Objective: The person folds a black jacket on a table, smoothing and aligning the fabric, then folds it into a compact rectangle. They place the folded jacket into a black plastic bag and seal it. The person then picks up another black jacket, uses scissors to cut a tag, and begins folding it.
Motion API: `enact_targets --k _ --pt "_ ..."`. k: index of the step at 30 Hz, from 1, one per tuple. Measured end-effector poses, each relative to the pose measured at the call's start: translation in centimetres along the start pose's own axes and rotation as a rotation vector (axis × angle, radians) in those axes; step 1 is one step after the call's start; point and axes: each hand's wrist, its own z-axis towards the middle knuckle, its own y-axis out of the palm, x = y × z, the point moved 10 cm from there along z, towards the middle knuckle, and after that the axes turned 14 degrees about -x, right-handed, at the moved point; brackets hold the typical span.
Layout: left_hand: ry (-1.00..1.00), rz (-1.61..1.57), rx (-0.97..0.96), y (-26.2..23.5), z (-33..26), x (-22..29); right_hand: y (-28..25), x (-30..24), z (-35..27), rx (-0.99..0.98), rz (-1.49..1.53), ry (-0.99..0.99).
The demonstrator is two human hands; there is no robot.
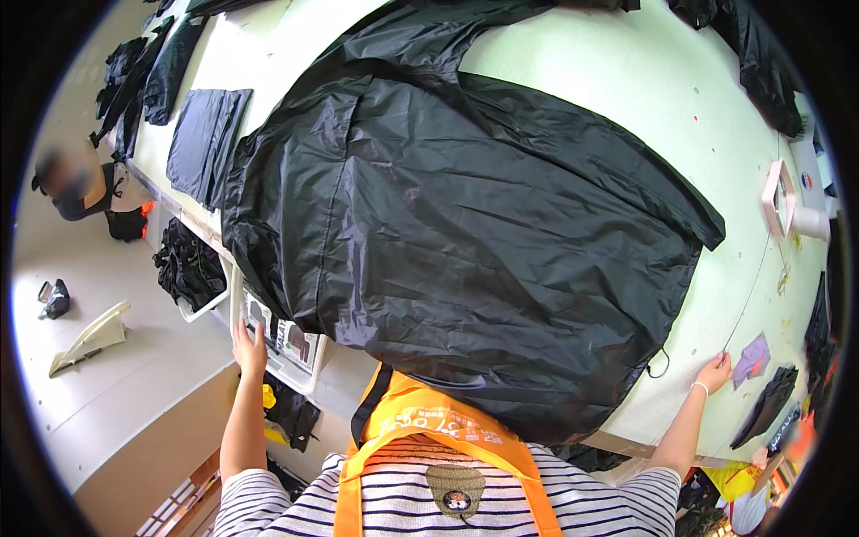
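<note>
A large black garment with a shiny, creased surface lies spread over the pale table. Its near edge hangs over my side of the table, against my orange apron. Below the table's left edge, my left hand is at the rim of a white basket, thumb and fingers around it. Off to the right, my right hand rests at the tabletop, its fingers drawn together; anything in them is too small to make out. Close to it lies a small purple cloth piece.
Folded dark cloth lies at the table's left edge. Another basket of black cloth stands beside it. At the right are a pink-framed object and a black folded piece. A person is at the far left.
</note>
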Motion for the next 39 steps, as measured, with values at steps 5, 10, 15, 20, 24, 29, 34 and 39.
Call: enact_targets --k 5,10,15,20,24,29,34,39 --pt "0.42 -0.115 0.448 -12.2 2.3 17.7 -3.0 -6.0 -1.3 0.092 -0.243 -0.029" --pt "0.653 -0.284 0.534 -20.0 10.9 34.9 -4.9 -29.6 -1.9 -0.235 0.357 -0.651" --pt "0.589 -0.384 0.358 -23.9 18.1 51.8 -3.8 -39.1 0.6 -0.556 0.535 -0.647" --pt "0.539 -0.109 0.188 -22.6 18.4 60.2 -7.0 -40.4 2.5 -0.587 0.342 -0.7" --pt "0.701 -0.081 0.168 -21.4 20.9 62.0 -8.3 -39.7 5.4 -0.731 0.336 -0.615" --pt "1.128 -0.818 0.317 -32.0 22.7 63.7 -9.4 -35.0 13.9 -0.435 0.336 -0.63" --pt "0.955 -0.535 0.394 -35.5 17.7 69.3 -6.1 -28.8 22.8 -0.378 0.147 -0.334" --pt "1.258 -0.832 0.353 -26.7 11.6 61.2 -5.1 -22.5 22.7 -0.116 0.242 -0.244"
